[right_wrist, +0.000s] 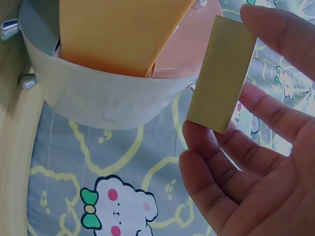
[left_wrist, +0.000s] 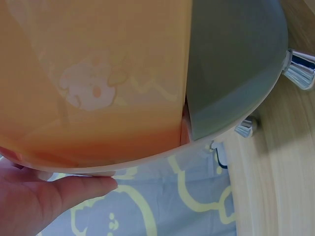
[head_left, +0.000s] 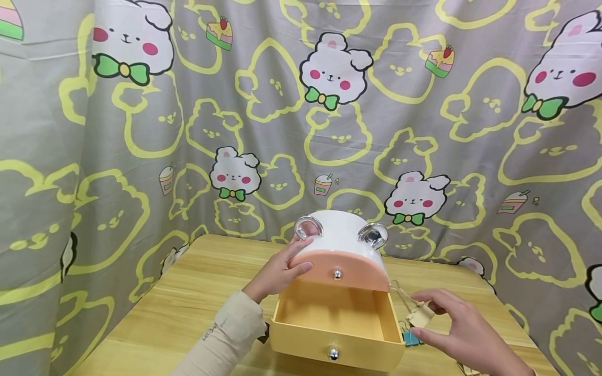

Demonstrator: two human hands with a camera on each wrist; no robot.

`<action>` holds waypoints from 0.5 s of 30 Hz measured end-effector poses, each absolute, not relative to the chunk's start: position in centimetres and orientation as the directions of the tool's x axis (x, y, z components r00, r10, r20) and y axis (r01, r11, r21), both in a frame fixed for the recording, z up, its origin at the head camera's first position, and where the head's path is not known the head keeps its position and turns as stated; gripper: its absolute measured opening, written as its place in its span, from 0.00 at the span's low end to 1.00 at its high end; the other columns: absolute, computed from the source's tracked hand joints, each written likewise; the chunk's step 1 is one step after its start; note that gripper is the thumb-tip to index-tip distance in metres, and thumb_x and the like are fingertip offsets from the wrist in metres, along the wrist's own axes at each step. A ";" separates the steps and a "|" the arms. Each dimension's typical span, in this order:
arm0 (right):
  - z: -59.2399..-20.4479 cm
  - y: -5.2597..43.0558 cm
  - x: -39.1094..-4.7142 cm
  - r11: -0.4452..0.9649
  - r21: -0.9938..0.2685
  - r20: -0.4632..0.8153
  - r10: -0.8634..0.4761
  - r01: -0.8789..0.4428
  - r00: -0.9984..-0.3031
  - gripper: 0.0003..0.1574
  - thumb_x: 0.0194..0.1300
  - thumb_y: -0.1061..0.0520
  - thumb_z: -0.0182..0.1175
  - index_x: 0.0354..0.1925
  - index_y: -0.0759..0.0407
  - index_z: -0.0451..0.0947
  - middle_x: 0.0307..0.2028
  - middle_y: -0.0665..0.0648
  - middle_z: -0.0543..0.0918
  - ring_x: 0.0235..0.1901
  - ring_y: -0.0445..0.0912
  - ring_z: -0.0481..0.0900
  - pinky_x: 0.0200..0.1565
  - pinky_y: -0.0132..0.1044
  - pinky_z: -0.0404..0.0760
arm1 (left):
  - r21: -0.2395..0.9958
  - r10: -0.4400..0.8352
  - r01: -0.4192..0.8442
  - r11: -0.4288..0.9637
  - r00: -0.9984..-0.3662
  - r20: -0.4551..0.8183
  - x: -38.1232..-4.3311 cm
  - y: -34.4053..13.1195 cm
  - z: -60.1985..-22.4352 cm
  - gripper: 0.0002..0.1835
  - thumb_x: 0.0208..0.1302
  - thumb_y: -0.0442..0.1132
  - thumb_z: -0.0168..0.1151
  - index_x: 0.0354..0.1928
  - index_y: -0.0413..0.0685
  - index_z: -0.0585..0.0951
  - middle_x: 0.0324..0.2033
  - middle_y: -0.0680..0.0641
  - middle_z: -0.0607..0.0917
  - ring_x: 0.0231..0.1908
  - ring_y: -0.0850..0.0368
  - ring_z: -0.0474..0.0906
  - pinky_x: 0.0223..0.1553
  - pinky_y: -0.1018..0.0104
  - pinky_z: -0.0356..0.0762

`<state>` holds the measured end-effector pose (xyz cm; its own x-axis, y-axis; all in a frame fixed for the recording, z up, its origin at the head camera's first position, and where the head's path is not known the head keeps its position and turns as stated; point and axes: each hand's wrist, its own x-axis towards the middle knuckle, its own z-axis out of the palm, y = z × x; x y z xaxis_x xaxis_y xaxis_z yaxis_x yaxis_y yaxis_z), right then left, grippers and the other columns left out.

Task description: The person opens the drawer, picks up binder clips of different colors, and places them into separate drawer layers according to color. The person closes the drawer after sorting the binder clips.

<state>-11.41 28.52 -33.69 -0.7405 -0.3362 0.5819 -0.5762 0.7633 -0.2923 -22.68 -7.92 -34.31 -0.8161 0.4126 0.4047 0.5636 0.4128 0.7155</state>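
A white desktop drawer box [head_left: 340,227] with silver ear-shaped ornaments stands on the table. Its pinkish-orange upper drawer [head_left: 364,269] is closed, while the yellow lower drawer [head_left: 301,339] is pulled out, its inner floor showing. My left hand [head_left: 279,266] rests on the box's left side, thumb at the upper drawer's front and fingers near the left ear. To the right of the lower drawer, my right hand [head_left: 463,324] holds a large yellow binder clip [head_left: 420,316] between thumb and fingers. The clip's flat spine [right_wrist: 224,73] faces the right wrist camera. Behind it lies a teal binder clip [head_left: 411,338].
Another clip [head_left: 467,369] lies partly under my right forearm at the lower edge. The wooden table [head_left: 188,292] runs back to a grey curtain [head_left: 282,125] printed with cartoon animals, which also hangs on both sides. Silver feet [left_wrist: 246,127] show under the box.
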 end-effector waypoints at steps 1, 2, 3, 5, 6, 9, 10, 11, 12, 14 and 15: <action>-33.6 28.4 -11.4 0.762 -0.292 0.582 -0.338 -0.578 -0.740 0.33 0.42 0.49 0.80 0.48 0.45 0.79 0.39 0.37 0.78 0.35 0.34 0.71 0.34 0.33 0.74 | 0.715 0.412 0.563 0.414 -0.816 0.405 -22.7 -7.9 -34.3 0.32 0.67 0.48 0.61 0.71 0.59 0.65 0.73 0.40 0.55 0.71 0.39 0.50 0.63 0.35 0.52; -33.6 28.4 -11.4 0.758 -0.291 0.585 -0.343 -0.584 -0.735 0.33 0.42 0.50 0.80 0.48 0.45 0.79 0.39 0.38 0.78 0.35 0.34 0.71 0.34 0.33 0.73 | 0.714 0.412 0.563 0.415 -0.817 0.405 -22.7 -7.9 -34.3 0.32 0.67 0.48 0.61 0.71 0.59 0.65 0.73 0.40 0.55 0.71 0.39 0.50 0.63 0.35 0.52; -33.5 28.2 -11.4 0.754 -0.291 0.586 -0.346 -0.589 -0.732 0.33 0.42 0.49 0.80 0.48 0.44 0.79 0.39 0.38 0.78 0.35 0.34 0.71 0.34 0.33 0.73 | 0.714 0.412 0.563 0.416 -0.817 0.404 -22.7 -7.9 -34.3 0.32 0.67 0.48 0.61 0.71 0.60 0.65 0.73 0.40 0.54 0.71 0.39 0.50 0.63 0.35 0.52; -33.4 28.1 -11.4 0.748 -0.287 0.590 -0.353 -0.598 -0.726 0.33 0.42 0.49 0.80 0.48 0.43 0.79 0.40 0.37 0.78 0.35 0.34 0.72 0.35 0.33 0.73 | 0.712 0.412 0.565 0.416 -0.815 0.406 -22.7 -7.9 -34.3 0.32 0.67 0.48 0.61 0.71 0.60 0.65 0.73 0.40 0.54 0.71 0.39 0.50 0.63 0.35 0.52; -33.4 28.0 -11.5 0.746 -0.285 0.592 -0.357 -0.602 -0.722 0.33 0.42 0.49 0.80 0.48 0.43 0.79 0.39 0.37 0.78 0.35 0.34 0.72 0.35 0.33 0.73 | 0.711 0.413 0.568 0.416 -0.814 0.408 -22.7 -7.9 -34.4 0.32 0.67 0.48 0.61 0.71 0.59 0.65 0.73 0.40 0.54 0.71 0.39 0.50 0.63 0.35 0.52; -33.4 27.7 -11.5 0.739 -0.286 0.593 -0.364 -0.610 -0.718 0.33 0.42 0.49 0.80 0.48 0.42 0.78 0.39 0.36 0.78 0.35 0.34 0.72 0.36 0.34 0.74 | 0.708 0.415 0.571 0.415 -0.812 0.412 -22.8 -7.9 -34.4 0.32 0.67 0.48 0.61 0.71 0.59 0.65 0.73 0.40 0.54 0.70 0.38 0.51 0.63 0.35 0.53; -33.4 27.6 -11.5 0.739 -0.287 0.591 -0.364 -0.610 -0.720 0.33 0.42 0.49 0.80 0.48 0.42 0.78 0.38 0.35 0.77 0.35 0.34 0.72 0.36 0.34 0.74 | 0.709 0.415 0.570 0.416 -0.812 0.410 -22.8 -7.9 -34.5 0.32 0.67 0.49 0.61 0.72 0.59 0.65 0.73 0.40 0.54 0.70 0.38 0.51 0.63 0.36 0.53; -33.4 27.5 -11.5 0.738 -0.291 0.588 -0.364 -0.609 -0.722 0.33 0.42 0.49 0.80 0.48 0.42 0.78 0.38 0.35 0.77 0.35 0.34 0.73 0.35 0.34 0.74 | 0.708 0.416 0.571 0.415 -0.811 0.411 -22.8 -7.9 -34.5 0.32 0.67 0.49 0.61 0.72 0.59 0.65 0.73 0.40 0.54 0.70 0.38 0.52 0.63 0.35 0.53; -33.3 27.5 -11.6 0.737 -0.293 0.586 -0.365 -0.609 -0.723 0.33 0.42 0.49 0.80 0.48 0.42 0.78 0.38 0.35 0.77 0.35 0.34 0.73 0.35 0.34 0.74 | 0.709 0.416 0.569 0.417 -0.813 0.408 -22.9 -8.0 -34.5 0.32 0.67 0.49 0.61 0.72 0.60 0.65 0.73 0.40 0.54 0.70 0.38 0.52 0.63 0.36 0.53; -33.3 27.3 -11.6 0.734 -0.297 0.584 -0.367 -0.611 -0.724 0.33 0.42 0.49 0.80 0.48 0.42 0.79 0.38 0.35 0.77 0.35 0.34 0.73 0.34 0.34 0.74 | 0.709 0.417 0.567 0.419 -0.814 0.405 -22.9 -8.0 -34.5 0.33 0.67 0.50 0.61 0.72 0.60 0.65 0.73 0.40 0.53 0.70 0.38 0.52 0.63 0.35 0.54; -33.3 27.2 -11.6 0.732 -0.297 0.583 -0.368 -0.612 -0.724 0.33 0.42 0.48 0.80 0.48 0.42 0.79 0.38 0.35 0.77 0.35 0.34 0.72 0.34 0.34 0.74 | 0.710 0.416 0.565 0.420 -0.815 0.402 -22.9 -8.0 -34.5 0.33 0.67 0.51 0.61 0.72 0.60 0.65 0.73 0.40 0.53 0.70 0.38 0.52 0.63 0.35 0.54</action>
<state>-11.61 27.23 -33.26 -0.7238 -0.3685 0.5834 -0.6125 0.7324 -0.2973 -22.86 -8.03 -34.51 -0.8154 0.4163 0.4023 0.5649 0.4199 0.7103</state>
